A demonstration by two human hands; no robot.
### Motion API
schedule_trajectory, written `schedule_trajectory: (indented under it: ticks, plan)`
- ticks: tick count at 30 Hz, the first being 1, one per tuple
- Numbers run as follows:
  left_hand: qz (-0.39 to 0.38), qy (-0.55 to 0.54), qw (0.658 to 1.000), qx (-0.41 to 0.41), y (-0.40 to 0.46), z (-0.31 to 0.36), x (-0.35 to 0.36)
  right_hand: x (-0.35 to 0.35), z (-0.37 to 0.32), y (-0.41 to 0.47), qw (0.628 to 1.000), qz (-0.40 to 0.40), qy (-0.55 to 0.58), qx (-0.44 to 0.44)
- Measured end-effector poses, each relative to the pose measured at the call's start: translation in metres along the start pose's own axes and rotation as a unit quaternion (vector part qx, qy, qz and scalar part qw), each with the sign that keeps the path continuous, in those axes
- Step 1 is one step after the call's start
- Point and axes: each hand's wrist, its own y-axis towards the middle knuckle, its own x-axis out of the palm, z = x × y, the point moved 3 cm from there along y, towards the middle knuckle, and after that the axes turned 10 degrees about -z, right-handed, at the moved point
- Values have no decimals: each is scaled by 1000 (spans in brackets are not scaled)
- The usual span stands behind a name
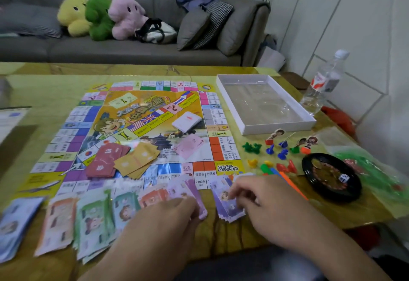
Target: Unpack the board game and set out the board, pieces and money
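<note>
Setup looks mostly done from where we sit: the colourful paper game board (141,125) is spread flat on the yellow-green table (33,86), with a dark red card stack (104,159), a tan card stack (137,159), a white deck (187,122) and a pink sheet (190,145) lying on it. The little plastic pawns and cardboard character standees (281,145) are scattered just right of the board, next to the black roulette-style spinner with a white die in it (332,176), and the empty white box tray (265,101) sits behind them. What's left, we'd guess, is the paper money: several stacks in blue, orange and green (73,216) are already fanned along the near edge. Our left hand (168,221) rests with curled fingers on a pale purple stack (194,194), looks like it's gripping it, while our right hand (265,203) pinches the darker purple bills (225,203) just beside it. Both piles are right under our fingertips.
</note>
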Motion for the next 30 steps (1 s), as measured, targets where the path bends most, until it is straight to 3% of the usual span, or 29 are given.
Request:
schedule_trajectory:
  ticks: [4, 7, 10, 16, 30]
  plan:
    - [2, 2, 1000, -12, -3, -4, -3, -19, 36, 10, 989, 97, -29, 106]
    - [-1, 10, 1000, -12, -2, -4, -4, -11, 36, 12, 988, 89, -29, 122]
    - [-26, 22, 999, -18, 0, -1, -5, -3, 15, 10, 992, 92, -19, 79]
    - [-87, 24, 996, -24, 2, -3, -8, 21, -34, 9, 999, 25, 18, -34]
    - [-22, -19, 988, -153, -21, -64, -41, 39, -101, 49, 997, -6, 14, -80]
